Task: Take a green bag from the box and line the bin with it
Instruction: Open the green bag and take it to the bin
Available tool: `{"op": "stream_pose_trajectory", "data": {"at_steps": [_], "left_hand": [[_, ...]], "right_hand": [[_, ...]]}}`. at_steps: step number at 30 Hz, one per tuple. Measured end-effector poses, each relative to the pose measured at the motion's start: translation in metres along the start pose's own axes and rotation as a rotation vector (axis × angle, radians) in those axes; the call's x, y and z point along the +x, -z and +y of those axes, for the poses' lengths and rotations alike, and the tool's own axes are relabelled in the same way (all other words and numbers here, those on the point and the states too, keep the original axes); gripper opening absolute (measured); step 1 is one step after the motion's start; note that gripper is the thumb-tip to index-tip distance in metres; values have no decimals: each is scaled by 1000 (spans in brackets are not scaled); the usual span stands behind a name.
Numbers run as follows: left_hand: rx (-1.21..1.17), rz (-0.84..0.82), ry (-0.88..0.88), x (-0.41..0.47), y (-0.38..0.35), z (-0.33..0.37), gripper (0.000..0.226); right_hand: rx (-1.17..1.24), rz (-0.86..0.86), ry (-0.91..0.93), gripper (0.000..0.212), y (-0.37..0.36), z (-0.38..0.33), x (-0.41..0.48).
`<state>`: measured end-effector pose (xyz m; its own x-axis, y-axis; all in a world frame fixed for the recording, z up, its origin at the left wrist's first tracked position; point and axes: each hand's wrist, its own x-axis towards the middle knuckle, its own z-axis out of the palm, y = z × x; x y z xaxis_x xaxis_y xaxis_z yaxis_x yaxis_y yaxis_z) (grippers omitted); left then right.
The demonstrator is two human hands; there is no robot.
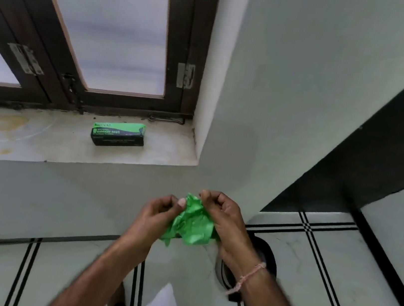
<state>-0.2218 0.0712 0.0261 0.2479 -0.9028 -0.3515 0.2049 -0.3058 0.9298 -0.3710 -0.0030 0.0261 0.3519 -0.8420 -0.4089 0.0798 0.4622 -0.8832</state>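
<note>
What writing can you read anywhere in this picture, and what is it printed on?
"GARBAGE BAGS": pale letters on the dark front of the box on the window sill.
Brand word on the box's green upper band: blurred; only the ending "CO" reads.
Smaller lines above and below "GARBAGE BAGS" on the box: too small to read.
Crumpled green bag: no print shows.

A pale stone window sill (40,139), blotched with yellowish stains, carries one thing — a green-and-black cardboard box (118,134), lying flat near its right end. Below, the white tiled floor (336,264) with black stripes bears a dark round bin (265,254), partly hidden.
</note>
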Motion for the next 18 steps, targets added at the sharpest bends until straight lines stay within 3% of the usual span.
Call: {"op": "stream_pose_trajectory", "data": {"at_steps": [4,8,13,15,17,18], "left_hand": [[-16,121,-69,-23,-72,-35,37],[-58,240,-49,-51,-132,-67,31],[-39,395,36,-78,-181,-101,30],[145,359,53,-87,-196,-114,26],[569,334,9,-98,-212,-118,17],[759,349,-10,-106,-225,-118,29]], "right_hand": [[-5,-197,-127,30,104,5,-47],[19,-123,-180,32,192,-7,-83],[-61,-150,-181,22,260,-21,-123],[-35,-110,-145,15,275,-25,-139],[-3,-98,-133,14,283,-25,-148],[4,-105,-132,16,287,-24,-155]]}}
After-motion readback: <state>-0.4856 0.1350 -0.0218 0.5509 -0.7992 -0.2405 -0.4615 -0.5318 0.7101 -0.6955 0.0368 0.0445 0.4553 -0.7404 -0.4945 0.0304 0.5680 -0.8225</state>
